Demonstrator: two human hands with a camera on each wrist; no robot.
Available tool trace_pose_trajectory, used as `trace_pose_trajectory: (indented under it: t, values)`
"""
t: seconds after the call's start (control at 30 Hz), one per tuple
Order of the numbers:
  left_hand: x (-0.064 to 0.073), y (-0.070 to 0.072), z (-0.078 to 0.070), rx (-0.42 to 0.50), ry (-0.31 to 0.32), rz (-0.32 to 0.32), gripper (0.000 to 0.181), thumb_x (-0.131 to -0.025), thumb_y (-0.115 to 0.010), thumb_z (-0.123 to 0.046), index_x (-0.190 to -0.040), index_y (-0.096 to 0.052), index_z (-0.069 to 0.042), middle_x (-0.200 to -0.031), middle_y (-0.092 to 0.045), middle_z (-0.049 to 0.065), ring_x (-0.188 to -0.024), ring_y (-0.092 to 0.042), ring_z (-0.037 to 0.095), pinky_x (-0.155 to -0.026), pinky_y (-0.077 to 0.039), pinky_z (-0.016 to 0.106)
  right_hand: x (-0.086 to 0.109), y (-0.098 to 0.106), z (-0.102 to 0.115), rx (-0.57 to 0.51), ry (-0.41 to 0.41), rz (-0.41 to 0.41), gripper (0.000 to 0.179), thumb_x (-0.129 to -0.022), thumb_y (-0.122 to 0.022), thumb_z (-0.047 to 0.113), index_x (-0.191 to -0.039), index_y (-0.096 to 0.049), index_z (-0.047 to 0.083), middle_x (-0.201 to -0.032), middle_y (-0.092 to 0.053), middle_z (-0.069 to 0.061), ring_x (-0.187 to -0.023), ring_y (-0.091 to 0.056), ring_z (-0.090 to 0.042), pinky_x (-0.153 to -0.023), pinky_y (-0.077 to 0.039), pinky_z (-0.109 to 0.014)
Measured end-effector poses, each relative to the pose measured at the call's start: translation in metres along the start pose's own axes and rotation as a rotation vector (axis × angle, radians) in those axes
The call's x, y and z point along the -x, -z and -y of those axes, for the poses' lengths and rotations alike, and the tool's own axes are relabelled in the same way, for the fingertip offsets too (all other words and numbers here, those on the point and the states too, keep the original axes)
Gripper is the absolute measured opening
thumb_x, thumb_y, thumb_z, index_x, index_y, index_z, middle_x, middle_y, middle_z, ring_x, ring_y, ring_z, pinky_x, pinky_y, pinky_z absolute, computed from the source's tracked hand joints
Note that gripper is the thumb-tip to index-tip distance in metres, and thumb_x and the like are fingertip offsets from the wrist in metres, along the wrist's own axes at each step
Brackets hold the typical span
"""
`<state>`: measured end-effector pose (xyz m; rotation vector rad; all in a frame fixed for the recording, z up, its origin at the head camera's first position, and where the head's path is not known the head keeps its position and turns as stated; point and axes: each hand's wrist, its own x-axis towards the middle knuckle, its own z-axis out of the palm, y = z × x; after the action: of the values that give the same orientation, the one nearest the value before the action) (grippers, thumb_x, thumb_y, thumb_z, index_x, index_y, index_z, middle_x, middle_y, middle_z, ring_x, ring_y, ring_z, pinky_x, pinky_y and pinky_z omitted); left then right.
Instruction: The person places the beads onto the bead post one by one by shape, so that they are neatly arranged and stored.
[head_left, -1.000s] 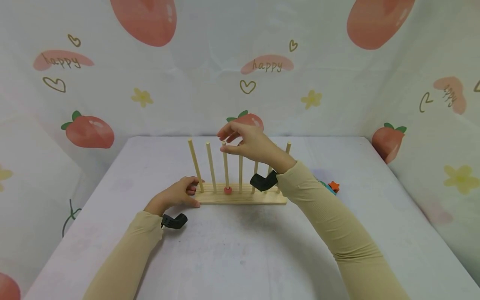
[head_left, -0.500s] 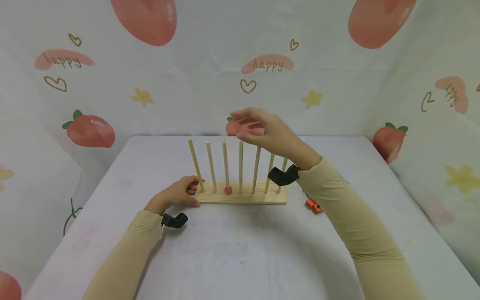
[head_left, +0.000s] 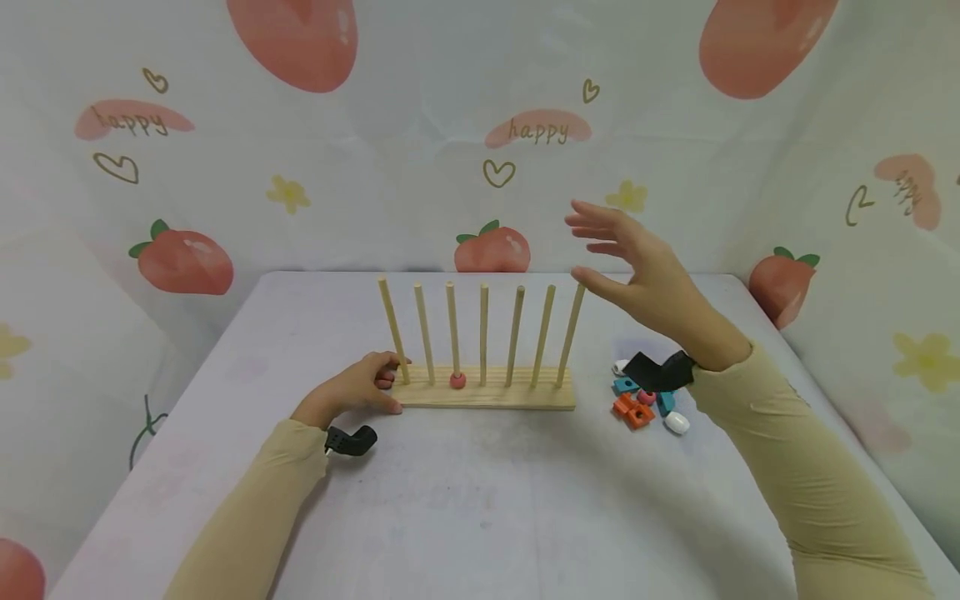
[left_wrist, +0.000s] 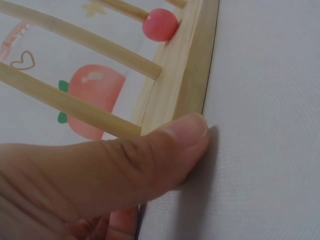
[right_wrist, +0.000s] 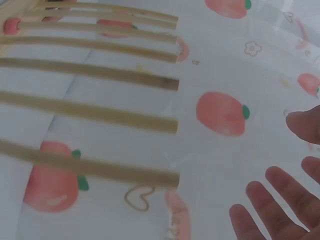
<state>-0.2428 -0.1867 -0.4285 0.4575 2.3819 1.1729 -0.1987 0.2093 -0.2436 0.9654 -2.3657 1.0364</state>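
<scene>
A pale wooden base [head_left: 487,398] bears a row of several upright dowels [head_left: 483,333]. At the bottom of the third dowel from the left sits a round red bead [head_left: 457,381], also visible in the left wrist view. My left hand [head_left: 347,393] grips the base's left end, its thumb [left_wrist: 170,135] along the front edge and the other fingers behind. Up in the air above the right end of the row, my right hand [head_left: 648,283] holds nothing, its fingers [right_wrist: 287,200] extended and spread, thumb apart. In the right wrist view the dowel tops stand away from those fingers.
Right of the base lies a small pile of beads: orange blocks [head_left: 633,412], blue pieces [head_left: 625,385], a white oval bead [head_left: 677,423] and a pink-red bead [head_left: 646,398]. A patterned cloth backdrop [head_left: 420,208] rises behind the white-covered table [head_left: 450,517].
My right hand has moved up and right from the third dowel's top to beyond the row, its fingers opening wider. The bead pile has come into view. My left hand stays on the base.
</scene>
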Motion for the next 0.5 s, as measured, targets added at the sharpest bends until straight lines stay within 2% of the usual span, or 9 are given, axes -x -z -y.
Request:
trace_pose_trajectory:
  t: [0.1,0.27,0.5]
  values:
    - [0.0,0.0,0.001,0.003,0.004,0.002,0.078,-0.069,-0.084,-0.002,-0.136,-0.045,0.005,-0.126,-0.044,0.023,-0.11,-0.046,0.03,-0.098,-0.042,0.042,0.016,0.009,-0.005,0.018,-0.019,-0.02,0.075,-0.084,-0.07,-0.003,-0.148,-0.039,0.019,-0.138,-0.054,-0.006,-0.123,-0.053,-0.017,-0.1,-0.042,-0.017]
    - [0.0,0.0,0.001,0.012,0.006,0.005,0.078,-0.07,-0.084,-0.002,-0.137,-0.044,0.005,-0.129,-0.043,0.024,-0.114,-0.046,0.031,-0.1,-0.041,0.043,0.046,0.017,-0.016,0.043,-0.054,-0.032,0.076,-0.083,-0.069,-0.007,-0.148,-0.038,0.018,-0.138,-0.054,-0.005,-0.124,-0.05,-0.002,-0.098,-0.04,-0.012]
    - [0.0,-0.001,0.0,-0.02,0.027,-0.008,0.077,-0.07,-0.085,-0.004,-0.135,-0.044,0.006,-0.123,-0.046,0.022,-0.11,-0.048,0.03,-0.098,-0.042,0.041,0.089,0.017,-0.038,0.052,-0.157,-0.052,0.076,-0.084,-0.069,-0.006,-0.149,-0.037,0.018,-0.135,-0.048,0.023,-0.12,-0.049,0.007,-0.093,-0.039,-0.005]
